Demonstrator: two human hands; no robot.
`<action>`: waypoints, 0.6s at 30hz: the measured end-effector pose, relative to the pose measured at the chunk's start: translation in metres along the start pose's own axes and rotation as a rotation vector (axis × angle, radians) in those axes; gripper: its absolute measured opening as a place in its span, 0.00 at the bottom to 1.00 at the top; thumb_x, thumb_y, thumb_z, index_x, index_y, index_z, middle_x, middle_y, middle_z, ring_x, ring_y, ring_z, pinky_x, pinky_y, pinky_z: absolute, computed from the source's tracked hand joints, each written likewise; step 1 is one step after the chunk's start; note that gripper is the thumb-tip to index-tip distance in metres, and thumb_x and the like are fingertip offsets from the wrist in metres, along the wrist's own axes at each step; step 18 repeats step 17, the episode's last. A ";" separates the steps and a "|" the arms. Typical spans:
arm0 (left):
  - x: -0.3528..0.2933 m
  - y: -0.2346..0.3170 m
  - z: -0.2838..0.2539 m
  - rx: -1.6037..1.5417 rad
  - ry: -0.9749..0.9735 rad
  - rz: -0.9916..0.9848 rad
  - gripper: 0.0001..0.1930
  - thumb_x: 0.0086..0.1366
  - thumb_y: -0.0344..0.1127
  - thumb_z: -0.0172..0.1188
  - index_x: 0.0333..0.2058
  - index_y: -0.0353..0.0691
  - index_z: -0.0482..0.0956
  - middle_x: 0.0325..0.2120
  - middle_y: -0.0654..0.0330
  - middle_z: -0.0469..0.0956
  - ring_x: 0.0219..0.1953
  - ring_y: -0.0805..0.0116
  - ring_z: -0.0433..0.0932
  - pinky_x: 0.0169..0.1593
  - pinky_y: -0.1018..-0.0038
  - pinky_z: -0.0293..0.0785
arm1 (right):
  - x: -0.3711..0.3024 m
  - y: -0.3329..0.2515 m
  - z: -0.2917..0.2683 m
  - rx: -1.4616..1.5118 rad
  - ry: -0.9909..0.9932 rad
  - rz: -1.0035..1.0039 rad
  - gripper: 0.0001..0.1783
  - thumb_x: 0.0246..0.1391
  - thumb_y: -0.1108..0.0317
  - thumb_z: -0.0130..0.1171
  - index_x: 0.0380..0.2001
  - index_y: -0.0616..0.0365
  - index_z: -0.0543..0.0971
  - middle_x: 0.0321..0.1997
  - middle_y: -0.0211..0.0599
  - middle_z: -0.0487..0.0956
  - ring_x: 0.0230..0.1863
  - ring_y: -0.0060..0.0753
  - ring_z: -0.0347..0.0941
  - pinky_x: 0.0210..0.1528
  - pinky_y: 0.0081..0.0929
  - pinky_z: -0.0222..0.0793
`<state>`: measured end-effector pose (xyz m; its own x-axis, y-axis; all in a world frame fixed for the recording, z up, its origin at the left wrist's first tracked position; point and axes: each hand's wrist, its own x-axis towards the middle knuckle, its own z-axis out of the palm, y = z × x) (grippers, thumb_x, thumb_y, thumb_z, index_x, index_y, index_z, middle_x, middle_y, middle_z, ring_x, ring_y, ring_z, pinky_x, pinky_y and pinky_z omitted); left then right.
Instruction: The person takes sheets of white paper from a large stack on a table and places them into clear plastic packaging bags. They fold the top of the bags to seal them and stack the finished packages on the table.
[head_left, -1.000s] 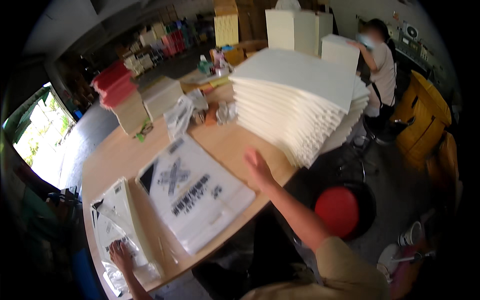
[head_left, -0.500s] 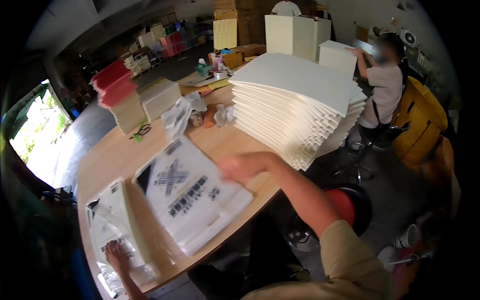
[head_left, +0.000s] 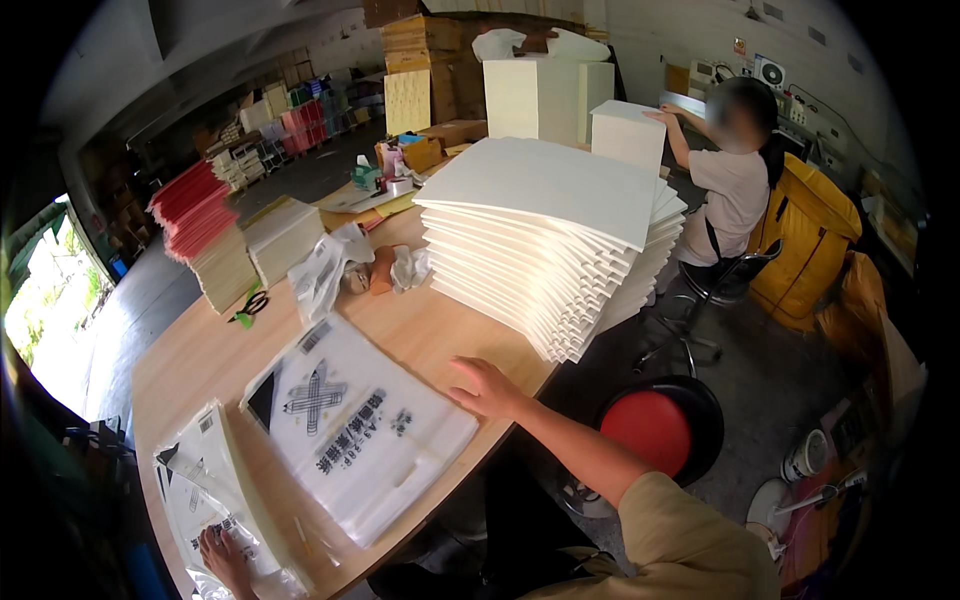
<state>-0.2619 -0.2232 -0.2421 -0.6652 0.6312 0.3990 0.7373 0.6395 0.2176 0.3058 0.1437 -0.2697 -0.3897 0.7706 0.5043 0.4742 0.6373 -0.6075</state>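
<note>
My left hand point(head_left: 226, 562) rests on a clear plastic bag with a thick white pack inside point(head_left: 215, 470), at the near left of the table. Its fingers lie apart on the film. To the right of that pack is a flat pile of clear printed bags point(head_left: 350, 410) with a black corner and a crossed-pencil picture. My right hand point(head_left: 486, 388) hovers by the right edge of this pile, fingers stretched out and holding nothing. Beyond it rises a tall, fanned stack of folded white sheets point(head_left: 535, 200).
The wooden table point(head_left: 440, 320) also bears scissors point(head_left: 255, 304), crumpled plastic point(head_left: 325, 265) and a red-topped paper stack point(head_left: 190, 215). A red stool point(head_left: 645, 430) stands by the near right edge. Another person point(head_left: 730, 190) sits at the right, hands on a white block.
My right hand was blurred over the bag pile's right side; now it is past that edge with fingers spread. My left hand stays on the bagged pack. The view has shifted.
</note>
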 end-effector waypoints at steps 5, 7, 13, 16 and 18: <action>-0.006 -0.008 -0.008 -0.005 -0.014 0.004 0.24 0.72 0.47 0.51 0.57 0.35 0.72 0.59 0.46 0.71 0.63 0.44 0.66 0.64 0.53 0.60 | -0.008 -0.004 0.013 -0.032 -0.034 0.085 0.35 0.64 0.45 0.54 0.63 0.62 0.68 0.64 0.51 0.72 0.66 0.54 0.66 0.68 0.44 0.61; -0.008 -0.009 -0.008 0.008 -0.017 -0.010 0.24 0.72 0.47 0.51 0.57 0.34 0.72 0.59 0.46 0.71 0.63 0.44 0.66 0.64 0.53 0.60 | -0.009 -0.006 0.013 -0.078 -0.052 0.082 0.34 0.64 0.45 0.54 0.61 0.63 0.70 0.63 0.51 0.73 0.65 0.54 0.66 0.67 0.44 0.62; -0.007 -0.004 -0.007 0.028 0.000 -0.009 0.24 0.72 0.47 0.50 0.57 0.34 0.72 0.60 0.45 0.70 0.63 0.44 0.66 0.65 0.52 0.59 | -0.006 -0.001 0.012 -0.035 0.005 0.051 0.28 0.60 0.52 0.62 0.55 0.63 0.75 0.57 0.50 0.77 0.62 0.53 0.70 0.64 0.43 0.65; -0.006 -0.007 -0.006 0.013 -0.015 -0.011 0.24 0.72 0.47 0.50 0.57 0.35 0.72 0.60 0.45 0.70 0.63 0.44 0.66 0.65 0.52 0.59 | -0.007 0.002 0.012 0.002 -0.030 0.092 0.32 0.62 0.46 0.58 0.57 0.63 0.73 0.60 0.52 0.75 0.63 0.53 0.68 0.65 0.42 0.64; -0.006 -0.009 -0.007 0.004 -0.018 0.000 0.24 0.72 0.47 0.51 0.58 0.35 0.71 0.60 0.44 0.70 0.64 0.43 0.65 0.65 0.52 0.59 | -0.008 0.002 0.014 0.007 -0.035 0.094 0.32 0.62 0.46 0.58 0.57 0.63 0.73 0.60 0.52 0.75 0.63 0.53 0.68 0.65 0.42 0.64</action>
